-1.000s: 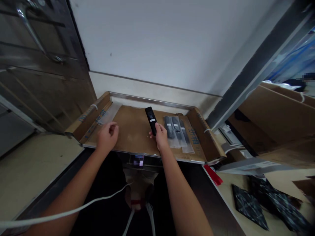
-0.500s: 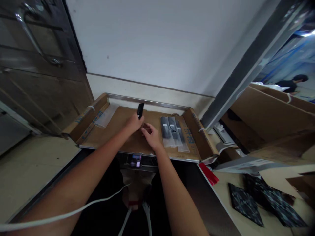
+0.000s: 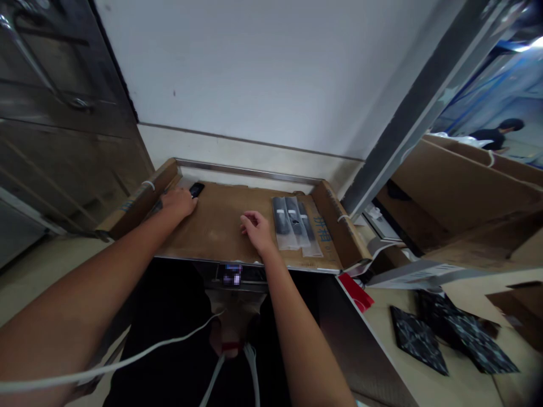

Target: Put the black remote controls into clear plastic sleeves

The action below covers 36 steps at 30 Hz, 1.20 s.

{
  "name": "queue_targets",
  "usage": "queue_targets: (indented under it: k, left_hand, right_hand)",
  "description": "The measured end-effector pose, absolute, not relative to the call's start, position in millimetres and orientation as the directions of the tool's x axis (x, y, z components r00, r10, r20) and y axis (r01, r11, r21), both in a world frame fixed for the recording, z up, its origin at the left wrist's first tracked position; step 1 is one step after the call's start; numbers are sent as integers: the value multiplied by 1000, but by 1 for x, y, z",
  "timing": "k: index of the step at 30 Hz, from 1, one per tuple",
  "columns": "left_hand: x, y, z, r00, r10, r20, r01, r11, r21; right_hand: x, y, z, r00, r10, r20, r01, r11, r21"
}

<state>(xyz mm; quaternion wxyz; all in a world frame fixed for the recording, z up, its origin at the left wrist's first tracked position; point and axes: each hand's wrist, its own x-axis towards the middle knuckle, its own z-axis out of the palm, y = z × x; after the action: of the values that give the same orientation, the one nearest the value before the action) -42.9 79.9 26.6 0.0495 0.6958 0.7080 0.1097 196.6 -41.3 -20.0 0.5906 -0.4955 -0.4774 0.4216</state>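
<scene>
My left hand (image 3: pixel 178 202) is at the far left of the cardboard-lined tray (image 3: pixel 220 226), closed around a black remote control (image 3: pixel 196 189) whose end sticks out past my fingers. It rests over the clear plastic bags at the tray's left side, which are mostly hidden. My right hand (image 3: pixel 255 230) hovers over the middle of the cardboard, fingers loosely curled, holding nothing. Just right of it lie three bagged remotes (image 3: pixel 294 223) side by side.
Cardboard flaps (image 3: pixel 337 226) stand up on both sides of the tray. A white cable (image 3: pixel 139 353) runs across below my arms. Dark patterned sheets (image 3: pixel 441 336) lie on the surface at lower right. A large cardboard box (image 3: pixel 462 192) stands to the right; a person is far off at right.
The remote passed from my right hand to my left. My left hand then carried it from the tray's middle to its far left. My right hand drew back, empty.
</scene>
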Motion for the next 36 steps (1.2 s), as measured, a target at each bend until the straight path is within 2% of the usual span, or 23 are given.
queue_targets:
  k: [3, 8, 11, 13, 15, 18, 22, 25, 27, 32, 36]
  left_hand:
    - [-45, 76, 23, -42, 994, 103, 991, 28, 130]
    - [-45, 71, 26, -88, 992, 85, 984, 74, 161]
    - [-41, 60, 31, -100, 981, 163, 987, 77, 144]
    - [-30, 46, 35, -39, 972, 231, 990, 6, 141]
    - [-11, 30, 38, 98, 960, 261, 976, -145, 164]
    - [29, 12, 37, 283, 899, 334, 890, -376, 257]
    - [76, 10, 21, 310, 851, 423, 685, -509, 521]
    - [90, 19, 4, 226, 882, 414, 527, -468, 709]
    - [89, 24, -6, 150, 896, 418, 437, -440, 785]
    - [77, 36, -20, 51, 924, 378, 161, -381, 910]
    - [73, 42, -26, 43, 936, 350, 38, -352, 935]
  right_hand:
    - [197, -41, -20, 184, 972, 144, -29, 151, -988]
    - [197, -41, -19, 184, 975, 126, -35, 135, -990]
    - [197, -42, -18, 190, 975, 118, -39, 127, -991]
    - [197, -42, -18, 187, 975, 118, -39, 128, -991]
    - [197, -41, -18, 190, 974, 123, -36, 132, -991]
    - [197, -41, -18, 229, 965, 128, -32, 139, -990]
    - [200, -43, -17, 305, 943, 136, -31, 153, -988]
    - [203, -43, -19, 371, 917, 145, -27, 167, -986]
    - [205, -42, -21, 410, 899, 150, -13, 170, -985]
    - [206, -40, -23, 406, 902, 147, 21, 151, -988]
    - [206, -41, -23, 392, 908, 148, 19, 153, -988]
